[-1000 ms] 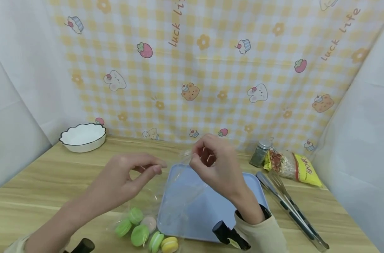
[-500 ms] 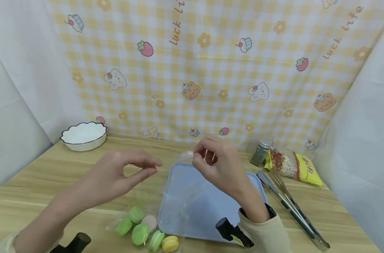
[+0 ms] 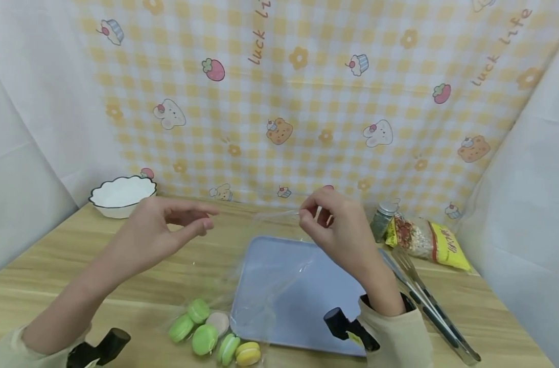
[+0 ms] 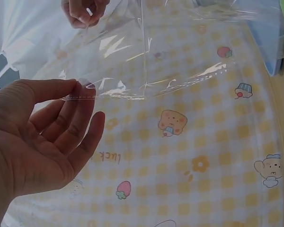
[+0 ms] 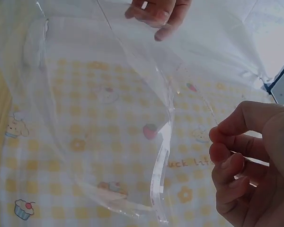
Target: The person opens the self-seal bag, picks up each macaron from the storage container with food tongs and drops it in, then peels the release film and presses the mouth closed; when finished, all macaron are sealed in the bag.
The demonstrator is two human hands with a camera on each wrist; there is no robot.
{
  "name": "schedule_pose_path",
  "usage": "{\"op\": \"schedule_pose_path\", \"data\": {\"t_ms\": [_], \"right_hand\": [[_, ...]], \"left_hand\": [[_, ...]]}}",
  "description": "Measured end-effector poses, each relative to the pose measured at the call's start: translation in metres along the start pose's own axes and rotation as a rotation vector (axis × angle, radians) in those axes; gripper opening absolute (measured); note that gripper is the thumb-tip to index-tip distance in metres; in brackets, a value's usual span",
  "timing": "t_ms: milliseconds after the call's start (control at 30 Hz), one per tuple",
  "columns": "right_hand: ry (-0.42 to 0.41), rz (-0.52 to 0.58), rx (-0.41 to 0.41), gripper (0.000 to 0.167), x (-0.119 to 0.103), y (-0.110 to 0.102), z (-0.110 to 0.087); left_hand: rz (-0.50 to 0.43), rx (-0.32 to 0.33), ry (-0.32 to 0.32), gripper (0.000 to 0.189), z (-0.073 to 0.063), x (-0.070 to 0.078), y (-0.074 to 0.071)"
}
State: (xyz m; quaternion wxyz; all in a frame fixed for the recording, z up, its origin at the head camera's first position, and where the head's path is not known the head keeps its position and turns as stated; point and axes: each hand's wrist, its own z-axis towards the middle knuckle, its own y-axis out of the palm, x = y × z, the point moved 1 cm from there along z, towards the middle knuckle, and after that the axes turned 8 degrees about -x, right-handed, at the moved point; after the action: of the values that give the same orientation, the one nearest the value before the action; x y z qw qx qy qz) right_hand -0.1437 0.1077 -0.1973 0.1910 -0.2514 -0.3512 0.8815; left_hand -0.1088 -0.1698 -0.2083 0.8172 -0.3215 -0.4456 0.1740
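A clear plastic bag [image 3: 256, 286] stands with its mouth spread, its lower end lying on the table with several green macarons [image 3: 205, 339], a pale pink one [image 3: 217, 323] and a yellow one [image 3: 248, 353] inside. My left hand [image 3: 155, 225] pinches one edge of the mouth between thumb and index finger, seen closely in the left wrist view, where the bag's rim [image 4: 118, 97] runs off from the fingertips. Opposite it, my right hand [image 3: 341, 232] pinches the other edge; in the right wrist view the clear film [image 5: 163, 165] stretches away from its fingertips.
A blue tray [image 3: 307, 306] lies behind and under part of the bag. To its right are metal tongs [image 3: 426, 301], a spice jar [image 3: 383, 221] and a yellow food packet [image 3: 426, 243]. A white scalloped dish [image 3: 123, 197] stands back left, before a checked cloth [image 3: 261, 92].
The hands have drawn apart, left hand to the left and up, right hand to the right, and the bag's mouth has widened. The macarons have stayed in place.
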Motion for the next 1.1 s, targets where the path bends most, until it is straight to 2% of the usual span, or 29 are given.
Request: {"op": "schedule_pose_path", "data": {"t_ms": [100, 200, 367, 567, 833, 1100], "right_hand": [[0.031, -0.035, -0.006, 0.013, 0.006, -0.004, -0.001], [0.063, -0.066, -0.005, 0.012, 0.011, -0.009, -0.002], [0.114, -0.104, 0.02, 0.012, 0.019, -0.017, -0.004], [0.191, -0.13, 0.022, 0.014, 0.029, -0.025, -0.006], [0.331, -0.135, 0.035, 0.014, 0.051, -0.035, -0.011], [0.434, -0.193, 0.083, 0.012, 0.068, -0.052, -0.021]], "left_hand": [[-0.024, -0.005, -0.064, 0.016, 0.001, -0.003, -0.003], [-0.03, -0.008, -0.097, 0.017, 0.003, -0.007, -0.005], [-0.044, -0.005, -0.102, 0.014, 0.006, -0.011, -0.006], [-0.064, 0.031, -0.086, 0.008, 0.006, -0.019, -0.01], [-0.09, 0.049, -0.195, 0.015, 0.007, -0.031, -0.015], [-0.098, 0.061, -0.211, 0.017, 0.008, -0.035, -0.018]]}}
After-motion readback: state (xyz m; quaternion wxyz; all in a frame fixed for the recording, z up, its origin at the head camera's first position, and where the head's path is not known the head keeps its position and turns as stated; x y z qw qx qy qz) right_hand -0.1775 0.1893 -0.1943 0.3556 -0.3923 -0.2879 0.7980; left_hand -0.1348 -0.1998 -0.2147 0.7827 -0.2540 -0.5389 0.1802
